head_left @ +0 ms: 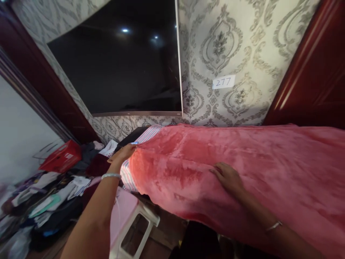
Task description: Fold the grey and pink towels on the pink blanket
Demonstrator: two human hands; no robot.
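Observation:
A pink plush blanket [258, 158] is spread over a long raised surface against the wall. My left hand [127, 151] grips its edge at the left end, with the fingertips partly hidden. A striped cloth [148, 133] shows from under the blanket there. Farther right, the curled fingers of my right hand [228, 175] pinch the blanket near its middle. A low ridge in the plush runs between both hands. The blanket's front side hangs down toward me.
A pink-and-white plastic stool [126, 212] stands below my left arm. Piled clothes [54, 198] and a red basket [62, 157] lie at left. A large television [129, 61] hangs above the blanket, beside a paper label [223, 82] reading 277.

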